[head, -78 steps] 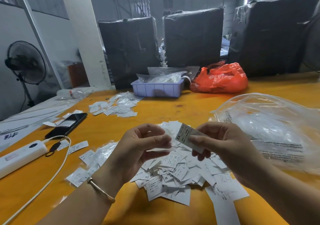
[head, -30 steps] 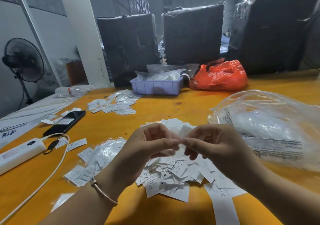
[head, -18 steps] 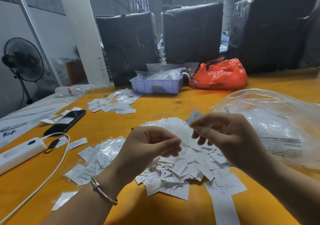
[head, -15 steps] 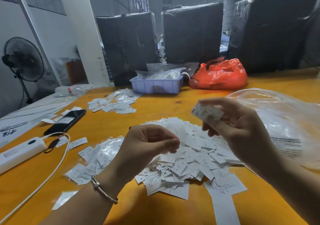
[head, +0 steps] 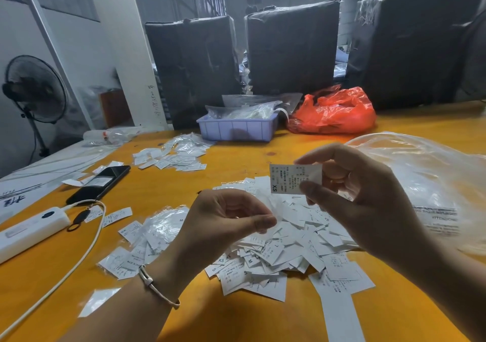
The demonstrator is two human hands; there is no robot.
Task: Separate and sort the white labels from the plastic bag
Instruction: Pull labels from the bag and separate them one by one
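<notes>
While you hold one label clear of the heap: separation is in hand, sorting follows.
Right hand (head: pixel 368 204): pinches the XS label (head: pixel 295 178) just above the label heap (head: pixel 284 247).
Left hand (head: pixel 226 223): curled, pinching a clear sleeve (head: pixel 268 203) over the heap.
Plastic bag (head: pixel 431 183): right of the heap.
Next move: read the size, then lay it with matching labels; which pile is unclear.
</notes>
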